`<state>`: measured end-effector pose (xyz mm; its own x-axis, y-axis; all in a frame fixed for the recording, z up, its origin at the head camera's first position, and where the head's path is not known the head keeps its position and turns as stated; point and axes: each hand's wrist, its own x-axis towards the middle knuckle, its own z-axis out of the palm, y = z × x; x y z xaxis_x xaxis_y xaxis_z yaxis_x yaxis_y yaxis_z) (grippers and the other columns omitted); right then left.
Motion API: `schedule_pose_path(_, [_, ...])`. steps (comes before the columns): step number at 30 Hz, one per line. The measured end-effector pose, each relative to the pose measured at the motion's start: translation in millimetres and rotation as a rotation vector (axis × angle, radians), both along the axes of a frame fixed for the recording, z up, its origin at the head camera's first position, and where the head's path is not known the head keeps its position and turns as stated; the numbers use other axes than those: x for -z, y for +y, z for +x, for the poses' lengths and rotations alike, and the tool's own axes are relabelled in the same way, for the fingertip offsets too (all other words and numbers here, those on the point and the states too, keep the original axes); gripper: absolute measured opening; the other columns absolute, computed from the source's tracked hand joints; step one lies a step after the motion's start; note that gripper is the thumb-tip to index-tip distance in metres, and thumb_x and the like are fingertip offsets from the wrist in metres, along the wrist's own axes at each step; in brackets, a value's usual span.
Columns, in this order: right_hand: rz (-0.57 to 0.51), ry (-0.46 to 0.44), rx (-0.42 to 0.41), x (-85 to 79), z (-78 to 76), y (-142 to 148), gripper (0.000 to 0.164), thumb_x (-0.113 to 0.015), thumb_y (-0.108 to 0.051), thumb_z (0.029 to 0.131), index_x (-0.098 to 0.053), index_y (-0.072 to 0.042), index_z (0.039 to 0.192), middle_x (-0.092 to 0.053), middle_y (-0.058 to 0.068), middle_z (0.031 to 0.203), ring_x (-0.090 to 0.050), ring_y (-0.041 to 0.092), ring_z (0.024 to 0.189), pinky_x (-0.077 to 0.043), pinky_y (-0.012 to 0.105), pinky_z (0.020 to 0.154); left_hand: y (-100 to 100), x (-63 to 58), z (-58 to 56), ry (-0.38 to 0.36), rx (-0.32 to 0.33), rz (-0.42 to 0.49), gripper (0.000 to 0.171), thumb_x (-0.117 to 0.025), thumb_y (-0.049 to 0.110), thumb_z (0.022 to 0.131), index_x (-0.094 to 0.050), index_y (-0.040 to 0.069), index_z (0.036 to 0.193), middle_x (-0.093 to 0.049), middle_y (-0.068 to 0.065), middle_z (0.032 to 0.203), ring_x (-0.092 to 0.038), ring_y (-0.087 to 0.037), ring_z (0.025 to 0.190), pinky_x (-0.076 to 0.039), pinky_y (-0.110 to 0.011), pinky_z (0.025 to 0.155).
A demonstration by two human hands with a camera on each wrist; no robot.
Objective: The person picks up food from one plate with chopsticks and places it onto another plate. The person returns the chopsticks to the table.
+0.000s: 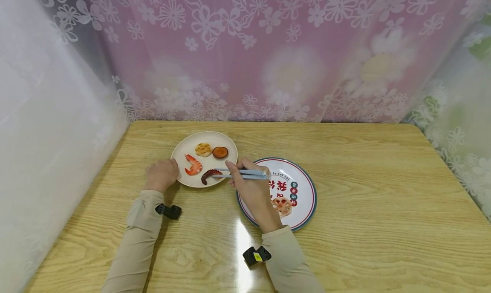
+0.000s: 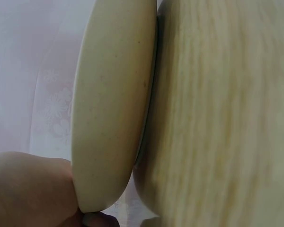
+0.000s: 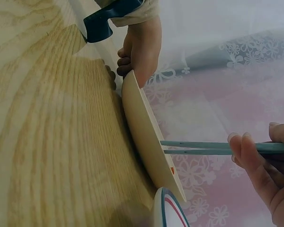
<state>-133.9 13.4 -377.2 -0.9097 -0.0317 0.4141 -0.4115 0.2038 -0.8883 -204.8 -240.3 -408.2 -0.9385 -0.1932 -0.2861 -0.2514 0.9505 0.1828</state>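
Observation:
My left hand (image 1: 162,175) grips the left rim of a cream plate (image 1: 184,146), its thumb at the rim and its fingers curled beneath. In the left wrist view the side of the plate (image 2: 111,94) stands close beside the thumb. My right hand (image 1: 253,191) holds a pair of pale blue chopsticks (image 1: 245,174); their tips reach a dark red octopus tentacle (image 1: 207,176) on the cream plate. Whether they pinch it I cannot tell. Also on this plate lie a shrimp (image 1: 193,165), a yellow grilled-looking slice (image 1: 203,150) and a round brown slice (image 1: 220,152).
Right of the cream plate stands a white plate (image 1: 307,199) with a blue and red rim and red lettering, partly behind my right hand. A lotus root slice (image 1: 282,206) lies on it. The wooden table (image 1: 383,191) ends at a flowered curtain (image 1: 245,71).

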Motion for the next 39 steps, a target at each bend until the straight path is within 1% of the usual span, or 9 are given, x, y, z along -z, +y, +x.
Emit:
schedule_pose_path(4, [0.027, 0.010, 0.003, 0.4, 0.4, 0, 0.028, -0.066, -0.024, 0.093, -0.063, -0.007, 0.072, -0.063, -0.001, 0.054, -0.061, 0.005, 0.048, -0.049, 0.026, 0.045, 0, 0.2, -0.1, 0.002, 0.002, 0.003, 0.059, -0.014, 0.024, 0.104, -0.060, -0.012, 0.110, -0.055, -0.036, 0.120, -0.053, -0.049, 0.110, -0.035, -0.059, 0.090])
schedule_pose_path(12, [0.076, 0.007, 0.001, 0.5, 2.3, 1, 0.025, -0.067, -0.027, 0.093, -0.064, -0.012, 0.073, -0.063, -0.006, 0.055, -0.059, 0.004, 0.048, -0.043, 0.026, 0.041, 0, 2.4, 0.7, -0.027, 0.012, 0.000, 0.061, -0.012, 0.024, 0.104, -0.060, -0.013, 0.114, -0.053, -0.037, 0.124, -0.050, -0.051, 0.115, -0.030, -0.064, 0.098])
schedule_pose_path(17, [0.061, 0.007, -0.004, -5.3, 3.0, 5, 0.029, -0.067, -0.027, 0.092, -0.065, -0.006, 0.073, -0.063, -0.005, 0.055, -0.060, 0.006, 0.047, -0.043, 0.027, 0.040, 0, 2.8, 1.6, -0.015, 0.011, 0.002, 0.061, -0.013, 0.024, 0.104, -0.061, -0.013, 0.113, -0.055, -0.037, 0.122, -0.053, -0.050, 0.112, -0.033, -0.062, 0.094])
schedule_pose_path(22, [0.029, -0.006, -0.003, -18.0, 4.6, 14, 0.029, -0.068, -0.027, 0.092, -0.064, -0.007, 0.071, -0.062, -0.002, 0.055, -0.061, 0.012, 0.046, -0.044, 0.027, 0.041, 0, 1.5, 1.8, 0.006, 0.012, 0.010, 0.060, -0.014, 0.024, 0.104, -0.060, -0.013, 0.113, -0.055, -0.037, 0.121, -0.053, -0.050, 0.110, -0.033, -0.062, 0.093])
schedule_pose_path(26, [0.036, -0.046, 0.011, -30.7, 8.9, 25, 0.025, -0.068, -0.023, 0.092, -0.064, -0.010, 0.072, -0.061, 0.000, 0.055, -0.060, 0.013, 0.045, -0.040, 0.026, 0.036, 0, 1.3, 1.6, -0.003, 0.007, 0.015, 0.060, -0.013, 0.024, 0.104, -0.060, -0.013, 0.114, -0.054, -0.037, 0.122, -0.052, -0.050, 0.111, -0.034, -0.061, 0.093])
schedule_pose_path(30, [0.097, -0.096, 0.034, -45.5, 14.2, 37, 0.024, -0.066, -0.021, 0.093, -0.061, -0.009, 0.073, -0.061, 0.002, 0.056, -0.060, 0.017, 0.047, -0.037, 0.026, 0.036, -1, 1.4, 1.2, -0.012, 0.006, 0.021, 0.061, -0.013, 0.024, 0.104, -0.060, -0.013, 0.111, -0.054, -0.038, 0.121, -0.052, -0.050, 0.111, -0.033, -0.062, 0.093])
schedule_pose_path(34, [0.183, -0.176, 0.046, -59.3, 18.7, 52, 0.027, -0.065, -0.024, 0.094, -0.060, -0.009, 0.073, -0.059, 0.005, 0.054, -0.059, 0.018, 0.047, -0.033, 0.025, 0.037, -1, 0.9, 0.7, -0.011, 0.013, 0.021, 0.061, -0.012, 0.024, 0.104, -0.061, -0.013, 0.111, -0.053, -0.039, 0.122, -0.051, -0.052, 0.112, -0.032, -0.064, 0.094])
schedule_pose_path(36, [0.214, -0.189, 0.047, -65.2, 20.4, 59, 0.027, -0.065, -0.023, 0.094, -0.059, -0.008, 0.072, -0.058, 0.006, 0.052, -0.059, 0.018, 0.045, -0.032, 0.025, 0.038, -1, 0.1, 0.6, -0.008, 0.014, 0.017, 0.061, -0.013, 0.023, 0.104, -0.061, -0.012, 0.110, -0.054, -0.038, 0.121, -0.051, -0.052, 0.111, -0.032, -0.063, 0.094])
schedule_pose_path(39, [0.235, -0.183, 0.034, -72.3, 22.7, 68, 0.031, -0.065, -0.018, 0.094, -0.054, -0.005, 0.068, -0.054, 0.006, 0.049, -0.059, 0.019, 0.044, -0.035, 0.025, 0.040, -1, -1.4, 0.5, -0.006, 0.014, 0.013, 0.060, -0.013, 0.023, 0.104, -0.061, -0.012, 0.109, -0.054, -0.038, 0.121, -0.052, -0.052, 0.111, -0.032, -0.063, 0.094])
